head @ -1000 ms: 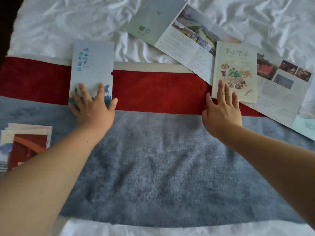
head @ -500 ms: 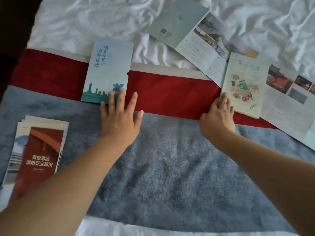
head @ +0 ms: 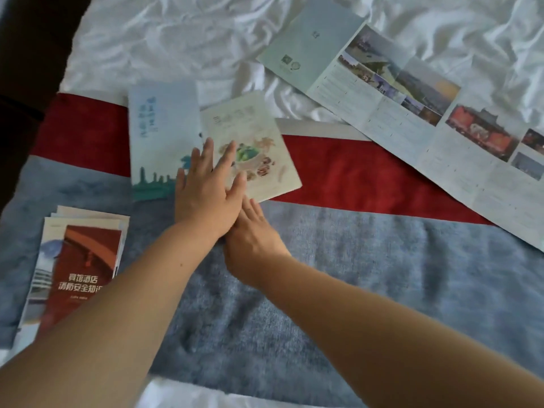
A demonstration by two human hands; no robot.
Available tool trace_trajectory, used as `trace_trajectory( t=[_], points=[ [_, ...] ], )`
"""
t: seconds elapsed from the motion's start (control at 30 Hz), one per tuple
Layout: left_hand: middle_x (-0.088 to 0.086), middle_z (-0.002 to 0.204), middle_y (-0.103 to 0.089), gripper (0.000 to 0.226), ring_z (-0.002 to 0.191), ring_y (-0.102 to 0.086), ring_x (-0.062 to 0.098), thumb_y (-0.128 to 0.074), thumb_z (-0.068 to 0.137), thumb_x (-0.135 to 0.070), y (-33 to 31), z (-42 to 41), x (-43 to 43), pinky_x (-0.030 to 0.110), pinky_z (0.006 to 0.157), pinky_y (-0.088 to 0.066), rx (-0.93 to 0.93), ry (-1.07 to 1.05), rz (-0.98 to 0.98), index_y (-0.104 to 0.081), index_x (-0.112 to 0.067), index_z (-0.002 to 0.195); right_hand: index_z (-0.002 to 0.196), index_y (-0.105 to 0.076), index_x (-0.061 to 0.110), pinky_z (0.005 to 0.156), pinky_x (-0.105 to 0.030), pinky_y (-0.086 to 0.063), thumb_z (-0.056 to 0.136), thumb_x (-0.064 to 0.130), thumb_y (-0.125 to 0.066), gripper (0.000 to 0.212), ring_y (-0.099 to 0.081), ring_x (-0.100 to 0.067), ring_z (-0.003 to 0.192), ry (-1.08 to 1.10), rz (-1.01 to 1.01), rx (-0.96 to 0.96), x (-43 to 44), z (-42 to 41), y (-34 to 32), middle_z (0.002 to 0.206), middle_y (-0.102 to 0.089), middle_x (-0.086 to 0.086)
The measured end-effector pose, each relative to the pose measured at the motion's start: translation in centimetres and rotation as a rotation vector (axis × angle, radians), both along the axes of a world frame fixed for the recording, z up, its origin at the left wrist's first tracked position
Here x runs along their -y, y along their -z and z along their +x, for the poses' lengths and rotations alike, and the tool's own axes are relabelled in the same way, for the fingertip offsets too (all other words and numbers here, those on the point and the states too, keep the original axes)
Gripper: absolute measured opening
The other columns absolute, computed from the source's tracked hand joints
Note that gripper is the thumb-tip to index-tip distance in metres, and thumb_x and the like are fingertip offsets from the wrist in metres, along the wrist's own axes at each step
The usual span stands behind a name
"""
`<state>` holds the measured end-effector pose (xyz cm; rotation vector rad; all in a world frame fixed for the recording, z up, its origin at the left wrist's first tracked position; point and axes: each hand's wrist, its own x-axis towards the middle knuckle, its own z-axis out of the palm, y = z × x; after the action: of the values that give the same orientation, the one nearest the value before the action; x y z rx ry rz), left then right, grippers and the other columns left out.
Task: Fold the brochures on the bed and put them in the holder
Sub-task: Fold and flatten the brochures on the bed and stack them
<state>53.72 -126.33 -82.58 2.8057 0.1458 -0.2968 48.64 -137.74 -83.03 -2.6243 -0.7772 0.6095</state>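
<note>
A cream brochure (head: 259, 160) with a food picture lies folded on the red band, its left edge against a folded pale-blue brochure (head: 162, 134). My left hand (head: 206, 192) rests flat with fingers spread across the cream brochure's lower left and the blue one's corner. My right hand (head: 250, 240) lies flat just below, partly under my left wrist. Its fingers reach the cream brochure's lower edge and their tips are hidden. Two unfolded brochures, a greenish one (head: 368, 75) and a larger one (head: 485, 160), lie at the upper right. No holder is in view.
A stack of folded brochures (head: 79, 266) with a red cover on top lies at the left on the grey blanket (head: 382, 275). Crumpled white sheet (head: 176, 39) covers the far side. The bed's dark left edge (head: 26, 69) is close.
The cream brochure has slid left with my right hand, off the unfolded sheet, until it meets the blue one. My left hand moved right onto it, crossing over my right hand.
</note>
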Motion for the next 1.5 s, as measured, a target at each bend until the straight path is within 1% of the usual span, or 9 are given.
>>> trace_trajectory(
  t=[0.23, 0.37, 0.47, 0.63, 0.73, 0.97, 1.17, 1.27, 1.5],
  points=[
    [-0.006, 0.172, 0.009, 0.059, 0.158, 0.012, 0.020, -0.024, 0.101, -0.068, 0.5, 0.2, 4.2, 0.058, 0.125, 0.005, -0.165, 0.069, 0.009, -0.012, -0.054, 0.158, 0.150, -0.048, 0.029, 0.127, -0.038, 0.001, 0.097, 0.016, -0.049, 0.055, 0.000, -0.025, 0.157, -0.072, 0.055, 0.084, 10.4, 2.1, 0.1, 0.169, -0.010, -0.006],
    [0.003, 0.170, 0.018, 0.089, 0.156, 0.015, 0.034, -0.023, 0.088, -0.086, 0.5, 1.1, 7.6, 0.060, 0.123, 0.006, -0.232, 0.089, 0.136, -0.002, -0.041, 0.162, 0.144, -0.057, 0.031, 0.128, -0.037, -0.005, 0.097, 0.011, -0.048, 0.051, -0.008, -0.023, 0.157, 0.071, 0.027, 0.060, 18.7, 3.1, -0.5, 0.169, -0.015, -0.005],
    [0.012, 0.170, 0.015, 0.112, 0.155, 0.010, 0.044, -0.038, 0.077, -0.094, 0.5, 1.4, 10.2, 0.059, 0.123, 0.002, -0.220, 0.060, 0.148, -0.001, -0.031, 0.162, 0.153, -0.043, 0.024, 0.128, -0.043, -0.007, 0.095, 0.015, -0.047, 0.059, -0.004, -0.024, 0.157, 0.225, -0.070, 0.137, 22.9, 4.0, -0.5, 0.169, -0.012, -0.008],
    [0.009, 0.169, 0.020, 0.079, 0.155, 0.013, 0.042, -0.051, 0.102, -0.043, 1.3, 1.4, 12.1, 0.060, 0.125, 0.001, -0.156, 0.190, 0.182, 0.001, -0.037, 0.161, 0.162, -0.015, 0.015, 0.125, -0.043, 0.007, 0.100, 0.031, -0.038, 0.068, 0.022, -0.028, 0.153, 0.431, -0.301, 0.134, 26.1, 5.2, 0.3, 0.167, 0.019, -0.013],
    [0.006, 0.169, 0.022, 0.097, 0.156, 0.017, 0.035, -0.059, 0.096, -0.018, 1.4, 1.1, 11.9, 0.057, 0.126, 0.001, -0.154, 0.217, 0.236, 0.010, -0.042, 0.160, 0.161, -0.006, 0.003, 0.126, -0.043, 0.007, 0.099, 0.030, -0.036, 0.074, 0.021, -0.025, 0.154, 0.410, -0.314, 0.120, 25.8, 5.8, 0.6, 0.167, 0.019, -0.011],
    [0.011, 0.170, 0.015, 0.108, 0.157, 0.009, 0.033, -0.067, 0.089, -0.018, 0.5, 0.6, 10.6, 0.053, 0.127, -0.004, -0.129, 0.210, 0.305, 0.012, -0.038, 0.160, 0.160, 0.006, 0.002, 0.127, -0.041, 0.004, 0.099, 0.016, -0.036, 0.076, 0.014, -0.023, 0.155, 0.531, -0.183, 0.040, 24.3, 4.8, 1.0, 0.169, 0.016, -0.007],
    [0.018, 0.167, 0.021, 0.104, 0.156, 0.007, 0.042, -0.060, 0.092, -0.027, -0.7, -1.3, 11.1, 0.056, 0.127, -0.005, 0.033, 0.284, 0.226, 0.019, -0.036, 0.159, 0.161, -0.002, 0.004, 0.127, -0.042, 0.002, 0.102, 0.014, -0.034, 0.068, 0.008, -0.020, 0.156, 0.407, -0.032, 0.020, 24.5, -0.9, 1.1, 0.170, 0.007, -0.001],
    [0.015, 0.167, 0.026, 0.089, 0.156, 0.011, 0.040, -0.046, 0.099, -0.047, -0.9, -3.0, 10.6, 0.059, 0.126, -0.004, 0.077, 0.323, 0.217, 0.020, -0.038, 0.159, 0.161, -0.008, 0.005, 0.126, -0.037, 0.005, 0.103, 0.015, -0.036, 0.065, 0.007, -0.017, 0.156, 0.319, 0.002, 0.016, 24.6, -4.2, 1.0, 0.170, 0.001, 0.001],
    [0.011, 0.166, 0.029, 0.079, 0.155, 0.015, 0.039, -0.003, 0.089, -0.079, 0.7, -8.2, 6.6, 0.062, 0.124, -0.001, -0.102, 0.089, 0.250, 0.025, -0.045, 0.155, 0.158, -0.028, 0.005, 0.127, -0.041, -0.003, 0.101, 0.011, -0.044, 0.059, -0.004, -0.018, 0.156, 0.222, 0.020, 0.022, 24.1, -10.7, 1.1, 0.168, -0.018, -0.001]
  ],
)
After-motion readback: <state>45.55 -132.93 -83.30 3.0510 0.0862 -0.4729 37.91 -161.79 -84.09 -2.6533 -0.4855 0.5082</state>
